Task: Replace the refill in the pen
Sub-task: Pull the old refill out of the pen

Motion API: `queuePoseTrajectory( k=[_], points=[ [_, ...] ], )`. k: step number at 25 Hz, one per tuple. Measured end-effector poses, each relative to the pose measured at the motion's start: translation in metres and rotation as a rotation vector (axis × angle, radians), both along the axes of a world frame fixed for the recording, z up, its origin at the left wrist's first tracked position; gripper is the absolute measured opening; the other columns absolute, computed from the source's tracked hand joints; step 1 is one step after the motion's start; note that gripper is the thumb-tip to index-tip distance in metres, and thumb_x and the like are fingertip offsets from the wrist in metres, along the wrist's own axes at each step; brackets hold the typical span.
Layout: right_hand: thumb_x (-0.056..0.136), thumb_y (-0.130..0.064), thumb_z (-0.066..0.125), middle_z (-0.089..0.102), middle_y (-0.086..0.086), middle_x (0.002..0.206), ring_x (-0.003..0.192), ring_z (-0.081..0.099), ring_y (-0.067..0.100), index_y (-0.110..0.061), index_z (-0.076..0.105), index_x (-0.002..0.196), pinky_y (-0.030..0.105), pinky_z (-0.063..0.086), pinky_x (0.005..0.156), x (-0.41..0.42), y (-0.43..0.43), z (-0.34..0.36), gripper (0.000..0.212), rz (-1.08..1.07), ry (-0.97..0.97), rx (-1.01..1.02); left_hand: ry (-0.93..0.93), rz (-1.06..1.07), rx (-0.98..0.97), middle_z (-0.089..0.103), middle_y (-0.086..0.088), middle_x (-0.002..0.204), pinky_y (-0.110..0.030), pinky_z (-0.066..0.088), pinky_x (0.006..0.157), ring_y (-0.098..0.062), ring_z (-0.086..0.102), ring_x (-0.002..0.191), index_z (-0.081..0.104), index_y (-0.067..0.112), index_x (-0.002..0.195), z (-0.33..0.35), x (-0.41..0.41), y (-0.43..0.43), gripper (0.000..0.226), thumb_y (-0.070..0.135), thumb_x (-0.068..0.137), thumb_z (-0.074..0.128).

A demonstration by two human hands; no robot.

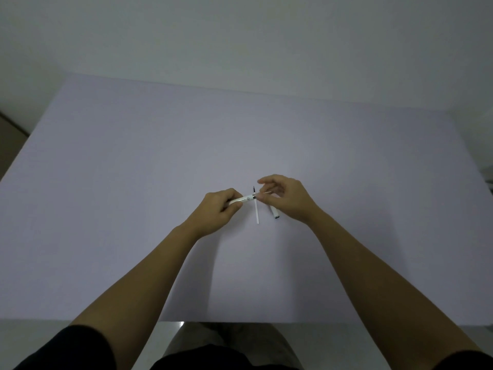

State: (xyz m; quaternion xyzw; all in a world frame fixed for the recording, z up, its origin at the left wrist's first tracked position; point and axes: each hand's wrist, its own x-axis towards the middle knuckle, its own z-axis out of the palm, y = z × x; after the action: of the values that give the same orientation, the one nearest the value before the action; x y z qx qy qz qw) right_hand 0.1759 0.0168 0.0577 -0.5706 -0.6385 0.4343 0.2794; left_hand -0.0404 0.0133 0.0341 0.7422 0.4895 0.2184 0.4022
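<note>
My left hand [217,209] grips a white pen barrel [244,201] that points right toward my right hand [285,198]. The right thumb and forefinger pinch at the barrel's open end, where a thin pale piece shows between the fingers; I cannot tell what it is. A thin white refill [257,212] with a dark tip lies on the table just behind and below the barrel, running front to back. A short white pen piece with a dark end [274,213] lies on the table under my right hand.
The work surface is a wide pale lilac table [133,196] against a white wall. Its front edge runs near my lap at the bottom of the view. The left edge slants toward a brownish floor or cabinet.
</note>
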Motion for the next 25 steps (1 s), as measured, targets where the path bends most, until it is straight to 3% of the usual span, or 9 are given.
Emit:
queuePoseTrajectory(
  k=[2, 5, 8, 10, 12, 14, 17, 21, 25],
  points=[
    [0.082, -0.032, 0.066, 0.074, 0.004, 0.081, 0.078, 0.068, 0.022, -0.031, 0.071, 0.083, 0.036, 0.055, 0.074, 0.0019, 0.0017, -0.0009, 0.005, 0.021, -0.077, -0.015, 0.010, -0.022, 0.019, 0.055, 0.008, 0.065, -0.012, 0.037, 0.054, -0.003, 0.047, 0.057, 0.059, 0.024, 0.085, 0.0006, -0.0011, -0.0006, 0.011, 0.025, 0.093, 0.051],
    [0.078, -0.020, 0.071, 0.071, -0.006, 0.083, 0.080, 0.065, 0.006, -0.031, 0.068, 0.083, 0.021, 0.051, 0.076, 0.0018, 0.0012, 0.0011, 0.011, 0.064, -0.067, 0.072, 0.030, -0.033, 0.042, 0.065, 0.003, 0.074, -0.020, 0.042, 0.059, -0.008, 0.055, 0.063, 0.063, 0.020, 0.092, 0.0021, -0.0001, -0.0008, 0.016, 0.025, 0.094, 0.048],
    [0.079, -0.039, 0.066, 0.071, -0.011, 0.081, 0.080, 0.067, 0.007, -0.037, 0.066, 0.080, 0.024, 0.053, 0.078, 0.0001, 0.0012, 0.0044, 0.002, 0.011, -0.064, 0.006, 0.024, -0.033, 0.067, 0.067, 0.000, 0.078, -0.024, 0.045, 0.063, -0.014, 0.058, 0.068, 0.063, 0.017, 0.096, 0.0032, 0.0004, -0.0003, 0.017, 0.024, 0.095, 0.047],
    [0.081, -0.037, 0.064, 0.073, -0.003, 0.077, 0.076, 0.068, 0.018, -0.037, 0.068, 0.074, 0.030, 0.052, 0.072, 0.0009, 0.0019, 0.0032, 0.008, 0.036, -0.115, 0.015, 0.040, -0.052, 0.072, 0.062, 0.004, 0.073, -0.022, 0.042, 0.061, -0.014, 0.056, 0.066, 0.063, 0.018, 0.095, 0.0031, 0.0001, -0.0006, 0.016, 0.024, 0.095, 0.048],
    [0.078, -0.023, 0.071, 0.071, -0.004, 0.082, 0.079, 0.066, 0.011, -0.035, 0.067, 0.079, 0.023, 0.051, 0.075, 0.0011, 0.0003, 0.0036, 0.013, 0.069, -0.064, 0.076, 0.042, -0.053, 0.078, 0.059, 0.006, 0.070, -0.016, 0.038, 0.059, -0.013, 0.053, 0.064, 0.063, 0.017, 0.095, 0.0032, 0.0006, -0.0015, 0.016, 0.024, 0.094, 0.048],
    [0.075, -0.029, 0.073, 0.069, -0.007, 0.087, 0.083, 0.065, 0.004, -0.037, 0.065, 0.086, 0.019, 0.053, 0.080, 0.0006, -0.0024, 0.0051, 0.016, 0.057, -0.013, 0.056, 0.029, -0.046, 0.092, 0.058, 0.006, 0.069, -0.014, 0.038, 0.058, -0.009, 0.052, 0.062, 0.063, 0.017, 0.094, 0.0041, 0.0013, -0.0020, 0.016, 0.023, 0.094, 0.049],
    [0.081, -0.040, 0.064, 0.073, 0.002, 0.080, 0.078, 0.067, 0.019, -0.034, 0.069, 0.081, 0.036, 0.055, 0.075, 0.0001, -0.0017, 0.0045, 0.008, 0.061, -0.129, 0.003, 0.036, -0.061, 0.103, 0.056, 0.008, 0.067, -0.012, 0.037, 0.057, -0.004, 0.048, 0.058, 0.063, 0.016, 0.094, 0.0055, 0.0025, -0.0027, 0.016, 0.023, 0.094, 0.049],
    [0.077, -0.027, 0.072, 0.067, -0.014, 0.089, 0.085, 0.063, -0.002, -0.035, 0.065, 0.087, 0.016, 0.050, 0.079, -0.0003, -0.0050, 0.0042, 0.014, 0.046, -0.056, 0.079, 0.040, -0.058, 0.108, 0.053, 0.012, 0.065, -0.011, 0.036, 0.056, -0.003, 0.047, 0.058, 0.063, 0.016, 0.094, 0.0073, 0.0035, -0.0033, 0.016, 0.023, 0.094, 0.049],
    [0.085, -0.038, 0.060, 0.072, -0.007, 0.073, 0.073, 0.067, 0.009, -0.032, 0.070, 0.074, 0.029, 0.053, 0.071, 0.0018, -0.0038, 0.0030, 0.016, 0.003, -0.138, 0.002, 0.050, -0.069, 0.110, 0.053, 0.011, 0.067, -0.009, 0.037, 0.057, -0.004, 0.046, 0.057, 0.063, 0.016, 0.096, 0.0090, 0.0032, -0.0041, 0.016, 0.023, 0.095, 0.049]
  ],
)
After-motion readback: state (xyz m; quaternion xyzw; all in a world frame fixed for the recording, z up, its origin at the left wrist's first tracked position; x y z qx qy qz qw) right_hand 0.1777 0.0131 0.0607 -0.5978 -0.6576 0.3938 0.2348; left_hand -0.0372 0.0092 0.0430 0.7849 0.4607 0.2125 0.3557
